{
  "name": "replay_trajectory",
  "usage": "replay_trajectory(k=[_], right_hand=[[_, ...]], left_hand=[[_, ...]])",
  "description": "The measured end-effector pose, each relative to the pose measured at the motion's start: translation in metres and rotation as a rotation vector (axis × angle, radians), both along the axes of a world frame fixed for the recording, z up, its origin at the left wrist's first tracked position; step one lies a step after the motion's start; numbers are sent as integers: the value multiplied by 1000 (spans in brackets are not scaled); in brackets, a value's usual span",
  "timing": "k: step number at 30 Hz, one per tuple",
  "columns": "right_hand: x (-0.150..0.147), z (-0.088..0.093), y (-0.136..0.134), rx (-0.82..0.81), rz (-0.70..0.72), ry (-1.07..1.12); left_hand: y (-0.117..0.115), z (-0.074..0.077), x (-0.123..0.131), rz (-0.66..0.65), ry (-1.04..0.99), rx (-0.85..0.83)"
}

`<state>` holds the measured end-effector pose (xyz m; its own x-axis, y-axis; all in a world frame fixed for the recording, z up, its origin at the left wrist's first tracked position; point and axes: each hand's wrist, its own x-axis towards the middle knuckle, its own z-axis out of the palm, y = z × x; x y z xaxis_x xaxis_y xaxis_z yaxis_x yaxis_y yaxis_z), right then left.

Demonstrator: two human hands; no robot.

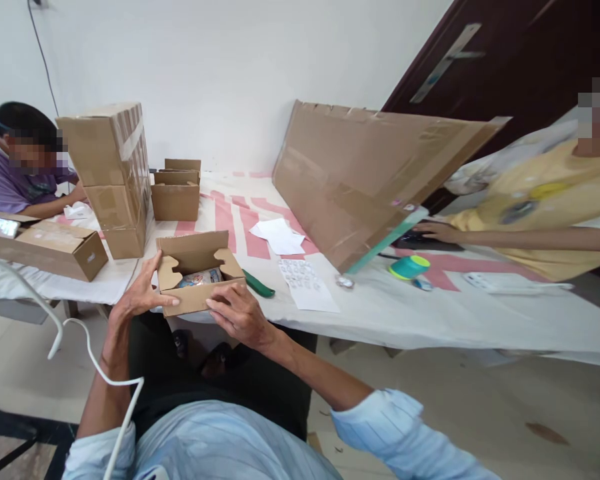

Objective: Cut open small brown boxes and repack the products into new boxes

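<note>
A small open cardboard box point(195, 300) sits at the near edge of the table, its lid flap standing up. A colourful wrapped item point(200, 278) lies inside it. My left hand point(137, 293) grips the box's left end, thumb on the front wall and fingers behind the side flap. My right hand point(237, 313) holds the front right corner, fingers curled against the front wall.
A green tool point(259, 285) and a sheet of stickers point(304, 280) lie just right of the box. Stacked cartons point(113, 173), small boxes point(176, 193) and a large flat cardboard sheet point(360, 173) stand behind. People sit at far left and far right. A teal tape roll point(409, 267) lies on the table.
</note>
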<state>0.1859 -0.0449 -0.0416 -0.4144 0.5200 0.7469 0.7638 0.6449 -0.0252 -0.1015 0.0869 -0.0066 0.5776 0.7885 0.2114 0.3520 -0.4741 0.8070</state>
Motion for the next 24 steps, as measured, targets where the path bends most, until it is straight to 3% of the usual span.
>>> replay_trajectory(k=[5,12,19,24], right_hand=[[2,17,10,-55,4,-31],[26,57,44,-324,-42,-210],[41,98,41,-271,-424,-461],[29,115,54,-543,-481,-685]], left_hand=[[1,-4,2,10,4,61],[-4,-10,3,16,-39,25],[-18,-11,2,4,-80,39],[-27,-9,2,-1,-88,82]])
